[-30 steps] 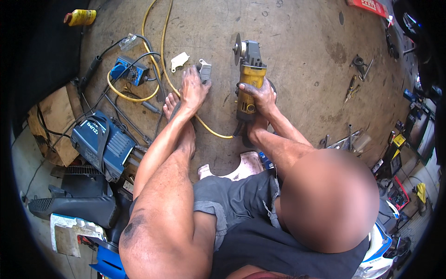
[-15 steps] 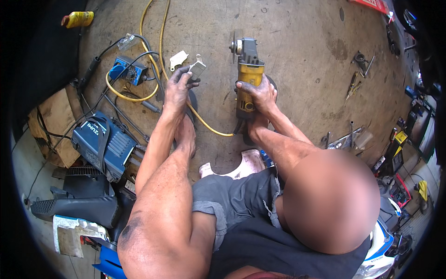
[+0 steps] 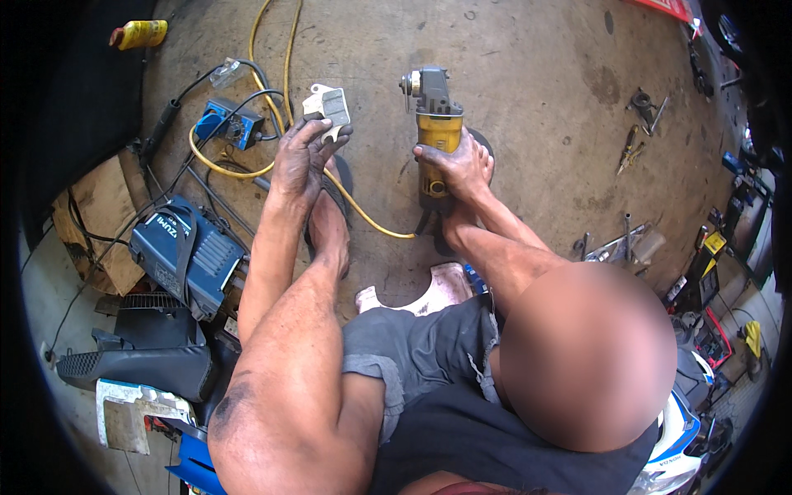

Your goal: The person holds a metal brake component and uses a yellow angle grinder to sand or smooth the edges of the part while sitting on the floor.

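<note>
My left hand (image 3: 300, 162), dark with grime, pinches a brake pad (image 3: 335, 107) between thumb and fingers, its grey friction face showing. Behind it a second, pale metal pad (image 3: 311, 105) lies on the floor, mostly covered by the held one. My right hand (image 3: 464, 167) is wrapped round the body of a yellow and black angle grinder (image 3: 440, 130). The grinder's head points away from me, its thin disc (image 3: 407, 92) on the left side. Whether the disc spins I cannot tell. My fingers on the far side of the grinder are partly hidden.
The grinder's yellow cord (image 3: 371, 224) runs between my feet and off to the far left. A blue power box (image 3: 233, 124) and a blue welding machine (image 3: 186, 256) stand left amid black cables. Pliers (image 3: 631, 153) lie right. A pinkish-white panel (image 3: 421, 295) is under me.
My left hand has turned the brake pad, so its friction face shows more fully, and shifted it slightly left and away. The grinder has tilted a little to the left.
</note>
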{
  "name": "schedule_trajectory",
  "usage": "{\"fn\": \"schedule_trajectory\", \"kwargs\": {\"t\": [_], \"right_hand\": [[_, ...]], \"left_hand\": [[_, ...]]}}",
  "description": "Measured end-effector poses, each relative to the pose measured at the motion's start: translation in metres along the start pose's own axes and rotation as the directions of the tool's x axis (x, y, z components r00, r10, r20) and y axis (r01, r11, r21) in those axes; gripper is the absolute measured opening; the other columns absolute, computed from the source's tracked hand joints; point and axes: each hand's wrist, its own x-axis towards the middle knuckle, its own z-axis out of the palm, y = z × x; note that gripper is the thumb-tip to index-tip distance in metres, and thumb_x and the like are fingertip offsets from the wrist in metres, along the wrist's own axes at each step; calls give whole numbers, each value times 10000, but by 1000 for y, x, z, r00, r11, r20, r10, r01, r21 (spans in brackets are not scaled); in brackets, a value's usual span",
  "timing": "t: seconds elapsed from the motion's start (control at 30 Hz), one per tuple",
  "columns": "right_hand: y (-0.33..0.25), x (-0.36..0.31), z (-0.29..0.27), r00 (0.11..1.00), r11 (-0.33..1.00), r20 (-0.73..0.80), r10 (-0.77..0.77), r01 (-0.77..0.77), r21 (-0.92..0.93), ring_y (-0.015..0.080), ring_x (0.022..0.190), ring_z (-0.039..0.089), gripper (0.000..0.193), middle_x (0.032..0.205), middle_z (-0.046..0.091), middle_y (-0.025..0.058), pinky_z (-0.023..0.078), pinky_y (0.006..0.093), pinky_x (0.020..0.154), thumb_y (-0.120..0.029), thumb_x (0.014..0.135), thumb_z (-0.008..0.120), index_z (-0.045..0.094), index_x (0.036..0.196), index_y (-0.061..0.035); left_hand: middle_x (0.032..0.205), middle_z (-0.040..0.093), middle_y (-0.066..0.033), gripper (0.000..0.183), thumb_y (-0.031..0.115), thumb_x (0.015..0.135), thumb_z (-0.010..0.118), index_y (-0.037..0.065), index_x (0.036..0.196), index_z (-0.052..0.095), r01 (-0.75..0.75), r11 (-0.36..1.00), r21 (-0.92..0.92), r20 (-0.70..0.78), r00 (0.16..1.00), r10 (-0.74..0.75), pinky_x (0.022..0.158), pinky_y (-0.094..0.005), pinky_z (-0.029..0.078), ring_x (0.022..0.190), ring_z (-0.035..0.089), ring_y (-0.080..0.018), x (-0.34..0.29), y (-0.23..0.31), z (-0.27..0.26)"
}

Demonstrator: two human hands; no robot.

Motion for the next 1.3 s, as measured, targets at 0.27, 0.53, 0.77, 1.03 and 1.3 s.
{"fn": "schedule_trajectory", "kwargs": {"t": [0.27, 0.53, 0.77, 1.03, 1.3], "right_hand": [[-2, 1, 0, 1000, 999, 2, -11, 11, -45, 336, 1005, 576, 737, 977, 631, 187, 429, 447, 905, -575, 638, 820, 627, 1080, -17], [-2, 2, 12, 995, 992, -36, -89, 86, -90, 342, 974, 540, 725, 992, 595, 205, 404, 453, 899, -534, 631, 839, 616, 1077, -8], [0, 3, 14, 994, 990, 11, -110, 110, -91, 333, 985, 515, 761, 1007, 562, 202, 397, 459, 902, -537, 630, 840, 605, 1120, -4], [-10, -3, 8, 995, 982, 10, -96, 96, -162, 328, 974, 508, 805, 1003, 548, 202, 394, 457, 901, -549, 619, 842, 590, 1165, -13], [-9, -1, 8, 995, 980, 27, -101, 104, -170, 316, 964, 502, 810, 991, 540, 195, 390, 453, 898, -558, 627, 832, 587, 1175, -15]], "left_hand": [[1005, 647, -76, 211, 74, 873, 690, 12, 1059, 612, -6, 991, 137, -71, 997, 16, 798, -299, 537, 848, 640, -179, -2, 2, 10], [991, 641, -90, 318, 129, 845, 756, -42, 1079, 627, -113, 911, 397, -70, 986, 153, 765, -294, 529, 849, 628, -173, -5, 10, 23], [1013, 674, -118, 404, 143, 849, 757, -81, 1160, 627, -143, 872, 469, -46, 981, 186, 768, -288, 536, 863, 650, -178, 2, 16, 36], [1042, 690, -132, 446, 167, 860, 740, -88, 1205, 618, -203, 816, 542, 58, 977, 204, 808, -313, 538, 907, 657, -187, 8, 16, 43], [918, 706, -85, 335, 106, 864, 706, -65, 1148, 659, -243, 724, 645, 85, 965, 249, 738, -259, 523, 778, 659, -130, 11, 14, 49]]}}
